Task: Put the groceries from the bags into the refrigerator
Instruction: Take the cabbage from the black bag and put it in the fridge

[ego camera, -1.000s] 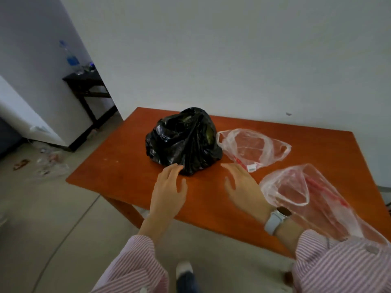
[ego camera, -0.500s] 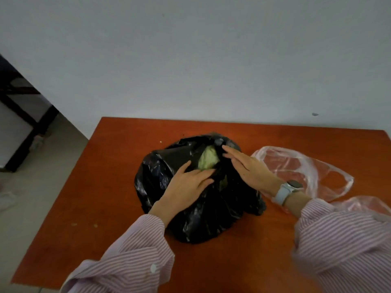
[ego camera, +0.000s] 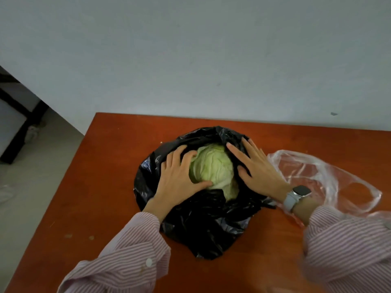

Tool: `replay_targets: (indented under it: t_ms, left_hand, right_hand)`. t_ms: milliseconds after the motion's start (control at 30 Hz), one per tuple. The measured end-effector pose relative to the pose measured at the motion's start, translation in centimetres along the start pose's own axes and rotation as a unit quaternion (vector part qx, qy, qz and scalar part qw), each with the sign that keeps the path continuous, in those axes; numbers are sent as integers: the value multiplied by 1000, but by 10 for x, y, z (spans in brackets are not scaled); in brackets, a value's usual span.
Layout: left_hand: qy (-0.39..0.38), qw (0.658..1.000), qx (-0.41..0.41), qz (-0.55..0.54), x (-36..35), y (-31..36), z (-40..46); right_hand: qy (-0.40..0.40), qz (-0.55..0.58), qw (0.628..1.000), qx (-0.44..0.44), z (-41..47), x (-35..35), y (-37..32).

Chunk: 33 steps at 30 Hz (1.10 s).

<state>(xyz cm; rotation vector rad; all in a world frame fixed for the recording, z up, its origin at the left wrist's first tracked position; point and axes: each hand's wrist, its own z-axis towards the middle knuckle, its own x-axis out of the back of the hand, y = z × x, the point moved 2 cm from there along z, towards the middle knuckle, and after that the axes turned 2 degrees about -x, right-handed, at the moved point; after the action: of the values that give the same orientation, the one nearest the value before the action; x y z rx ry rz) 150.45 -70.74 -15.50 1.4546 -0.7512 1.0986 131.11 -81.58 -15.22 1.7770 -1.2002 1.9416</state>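
Pale green cabbage point(ego camera: 212, 166) sits exposed in the crinkled black plastic bag point(ego camera: 203, 218), frame centre. Left hand point(ego camera: 178, 180) and right hand point(ego camera: 256, 168), fingers flat, spread the bag. Lifting comes next, likely needing both palms.

Head view, single camera: looks steeply down and forward from close above the counter point(ego camera: 110, 187), facing the wall point(ego camera: 190, 60) behind it.

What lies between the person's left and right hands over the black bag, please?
In the head view, the pale green cabbage sits between the left hand and right hand, showing through the open black bag.
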Motion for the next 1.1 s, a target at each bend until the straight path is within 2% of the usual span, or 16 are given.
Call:
replay_targets:
  t_ms: [100, 267, 400, 467, 500, 567, 633, 700, 767, 833, 867, 967, 1033, 1100]
  left_hand:
    - [-75, 996, 17, -52, 1, -8, 21]
    - [-52, 981, 93, -162, -12, -24, 48]
    - [-119, 965, 166, -165, -38, -38, 48]
    - [-99, 964, 172, -179, -40, -36, 49]
    - [-70, 964, 169, -190, -37, -34, 50]
    - [6, 971, 147, -190, -27, -26, 48]
    - [77, 976, 102, -176, -15, -17, 43]
    - [88, 983, 43, -154, -6, -6, 38]
    - [46, 993, -4, -112, -5, 6, 31]
    - [-2, 997, -33, -63, -11, 10, 25]
    - [-17, 998, -38, -41, -15, 9, 22]
    - [-26, 1000, -17, -7, -24, 0, 17]
    - [-25, 1000, 10, -15, -22, -6, 18]
    - [-29, 999, 32, -24, -21, -12, 25]
  right_hand:
    - [-20, -22, 999, -19, 24, 10, 24]
    - [-110, -95, 988, -46, 49, -3, 66]
    - [-221, -174, 958, -60, 43, -35, 82]
    - [-234, -152, 959, -58, 35, -49, 88]
    - [-227, -100, 966, -65, 32, -51, 88]
    - [-152, 79, 974, -148, 32, -44, 87]
    - [-1, 197, 958, -210, 30, -25, 81]
    - [119, 237, 948, -178, 26, -6, 65]
    - [155, 225, 960, -64, 21, 9, 38]
    - [103, 179, 977, 44, 18, 7, 20]
    - [53, 158, 984, 66, 19, 0, 17]
    - [-52, 142, 988, 6, 28, -18, 31]
    - [-69, 111, 991, -17, 36, -18, 39]
    - [-77, 137, 987, -17, 45, -14, 43]
